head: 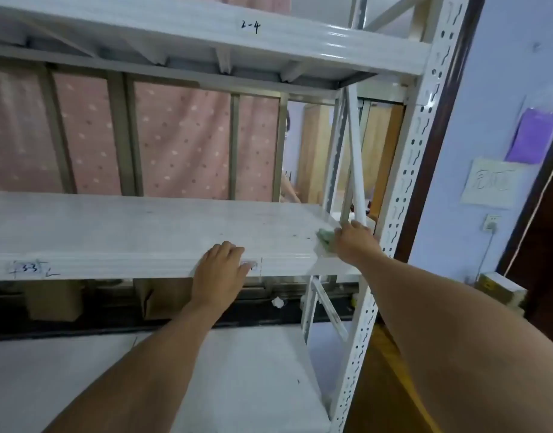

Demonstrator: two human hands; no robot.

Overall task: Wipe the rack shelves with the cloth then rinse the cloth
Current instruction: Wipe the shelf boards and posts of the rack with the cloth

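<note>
Head view: the left hand (220, 270) rests on the front edge of the middle shelf (128, 232), its fingers laid loosely over the top surface, its thumb along the front lip, and nothing held in it. To the right of this hand, at the shelf's right end, the right hand (355, 245) grips the cloth (326, 239). The cloth is a small green bundle bunched under the fingers and pressed against the shelf surface. The part of it that shows projects from the left side of the right hand. Just beyond the right hand, a white diagonal brace (351, 145) rises from the shelf corner. Just to that hand's right stands the perforated white upright post (406, 182). Above both hands runs the upper shelf (175, 29), its front beam marked "2-4" (251, 26). Left of the left hand, on the same front lip, is a handwritten label (27, 269). Below both forearms lies the lower shelf (237, 385). Behind the rack, beyond the left hand, hangs a pink dotted curtain (181, 142). Below the middle shelf, left of the left wrist, sit cardboard boxes (55, 300). Right of the post, on the wall, are a paper notice (490, 182), a purple sheet (531, 135) above it and a wall socket (490, 225) below it.
</note>
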